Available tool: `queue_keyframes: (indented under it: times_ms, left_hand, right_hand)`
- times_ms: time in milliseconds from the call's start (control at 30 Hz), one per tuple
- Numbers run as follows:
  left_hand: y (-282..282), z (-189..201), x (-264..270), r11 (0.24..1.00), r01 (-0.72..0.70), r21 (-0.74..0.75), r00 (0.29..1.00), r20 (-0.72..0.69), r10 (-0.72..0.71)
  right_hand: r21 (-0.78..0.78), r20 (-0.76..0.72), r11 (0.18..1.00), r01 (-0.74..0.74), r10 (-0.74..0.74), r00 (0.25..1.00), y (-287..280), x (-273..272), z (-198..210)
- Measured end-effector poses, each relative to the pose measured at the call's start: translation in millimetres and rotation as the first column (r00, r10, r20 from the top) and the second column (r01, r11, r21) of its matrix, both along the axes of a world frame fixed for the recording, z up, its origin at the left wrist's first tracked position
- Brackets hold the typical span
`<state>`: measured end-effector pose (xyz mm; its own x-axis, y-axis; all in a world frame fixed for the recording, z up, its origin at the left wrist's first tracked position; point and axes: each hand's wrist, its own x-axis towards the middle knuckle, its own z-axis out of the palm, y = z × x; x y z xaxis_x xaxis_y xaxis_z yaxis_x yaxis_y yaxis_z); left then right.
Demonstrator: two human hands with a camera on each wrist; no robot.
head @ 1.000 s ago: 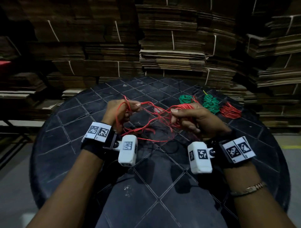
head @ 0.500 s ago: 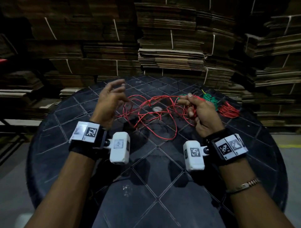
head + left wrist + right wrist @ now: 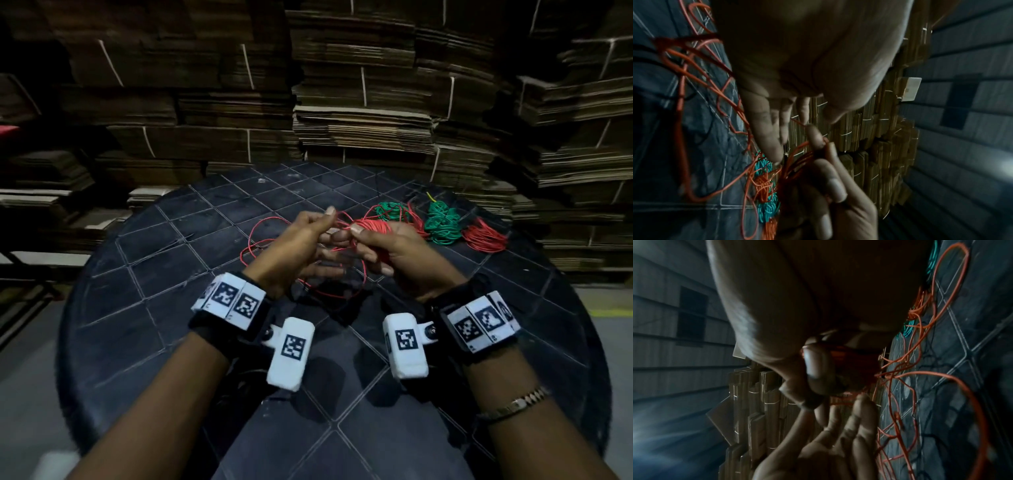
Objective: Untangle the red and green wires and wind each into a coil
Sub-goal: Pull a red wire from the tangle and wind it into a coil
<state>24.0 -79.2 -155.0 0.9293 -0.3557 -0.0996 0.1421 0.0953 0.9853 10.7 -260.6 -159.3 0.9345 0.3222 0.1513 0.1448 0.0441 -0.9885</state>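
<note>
The left hand [image 3: 291,246], spread wide half a second ago, has swung back and pinches the loose red wire [image 3: 260,236] beside the right hand [image 3: 394,253], whose grip clamps the growing red coil [image 3: 375,226] above the desk [image 3: 137,308]. Another turn looks underway; slack remains.

A round black table [image 3: 144,308], its top scored with a diamond grid of pale lines, serves as the landmark for everything else. Beyond its far edge rise tall stacks of flattened brown cardboard [image 3: 359,113], bundled with thin white straps and reaching past the top of the head view. Left of the table, lower piles of flat cardboard sheets [image 3: 44,192] sit on a dim rack. Right of the table stand more strapped cardboard stacks [image 3: 582,164]. Below the table on both sides lies a grey concrete floor [image 3: 24,394], with a yellow painted line [image 3: 615,313] at the right.
</note>
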Motion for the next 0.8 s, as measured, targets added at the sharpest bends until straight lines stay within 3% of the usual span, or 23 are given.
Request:
queue_keyframes:
  times_ms: [233,333,433,533,600,700,800]
  left_hand:
    - [-3,-12,21,0.939,-0.218,-0.266,0.976,-0.085,0.202]
    - [6,-17,34,0.863,-0.352,-0.362,0.936,-0.126,0.329]
    - [25,-20,47,0.786,-0.488,-0.379,0.869,-0.123,0.48]
    - [47,-19,59,0.721,-0.621,-0.308,0.745,0.055,0.665]
    - [57,-18,61,0.669,-0.667,-0.326,0.681,0.097,0.726]
    - [59,-19,62,0.693,-0.597,-0.405,0.757,0.003,0.654]
    - [49,-24,61,0.765,-0.569,-0.301,0.795,0.037,0.606]
  right_hand:
    - [-0.007,-0.024,0.96,-0.28,0.28,0.96,2,-17,8]
    - [0.101,0.01,0.936,-0.338,0.338,0.941,-6,-23,15]
    - [0.312,0.056,0.923,-0.224,0.217,0.975,-13,-32,25]
    - [0.537,0.045,0.842,-0.062,0.044,0.998,-20,-25,28]
    - [0.594,0.016,0.804,0.019,-0.036,0.999,-24,-14,25]
    - [0.519,-0.049,0.843,0.141,-0.135,0.99,-26,-4,20]
    - [0.43,-0.083,0.892,0.144,-0.12,0.989,-21,-1,15]
